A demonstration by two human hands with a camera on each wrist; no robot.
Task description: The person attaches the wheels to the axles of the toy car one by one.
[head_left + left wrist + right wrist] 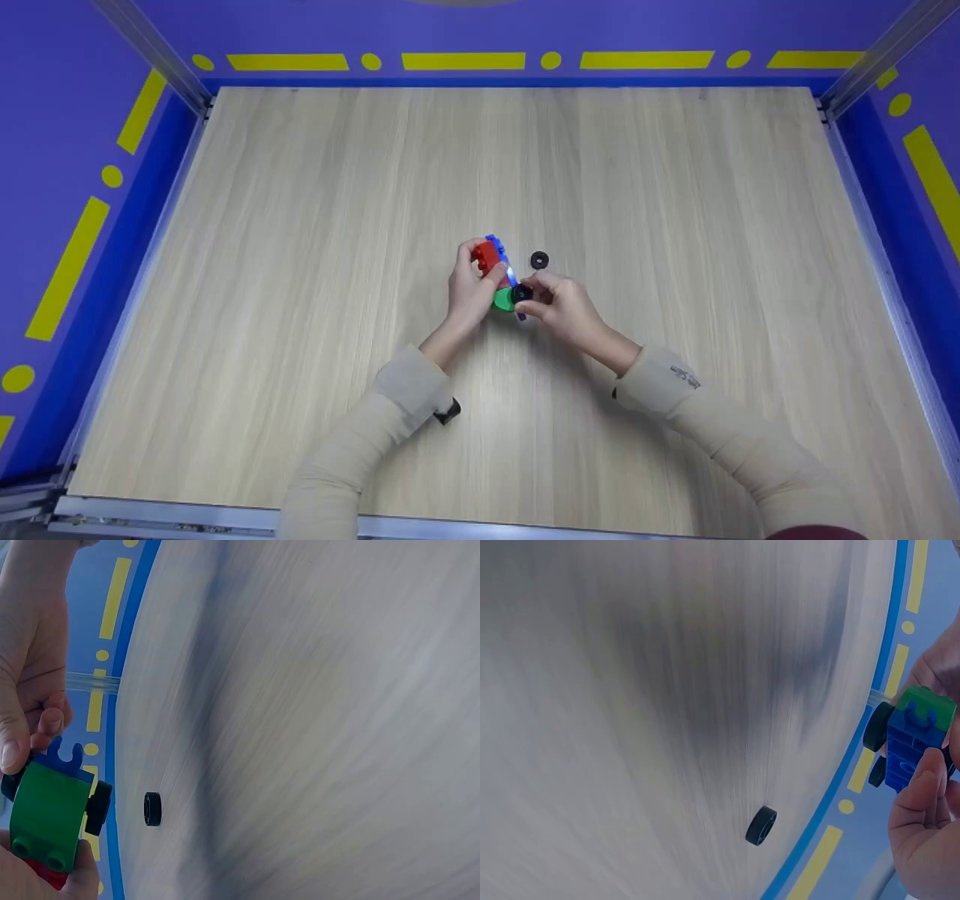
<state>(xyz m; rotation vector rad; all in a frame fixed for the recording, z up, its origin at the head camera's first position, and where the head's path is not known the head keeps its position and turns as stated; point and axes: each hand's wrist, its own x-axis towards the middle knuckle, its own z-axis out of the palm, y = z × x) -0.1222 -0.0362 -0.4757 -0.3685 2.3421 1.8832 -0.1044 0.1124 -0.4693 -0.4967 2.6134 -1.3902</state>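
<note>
A toy vehicle of building bricks is held up over the table between both hands. It has a blue base (911, 744), a green block (49, 814) and a red brick (487, 256). My left hand (471, 289) grips it around the red brick. With thumb and fingers, my right hand (562, 300) pinches a black wheel (523, 293) at the side of the vehicle beside the green block. Two more black wheels sit on the opposite side, one larger-looking wheel (877, 727) near the green block. Whether the pinched wheel is seated is hidden by fingers.
A loose black wheel (539, 260) lies on the wooden table (337, 225), just beyond the right hand. Blue walls (465, 30) with yellow marks border the table at the back and sides. A metal rail (165, 514) runs along the front edge.
</note>
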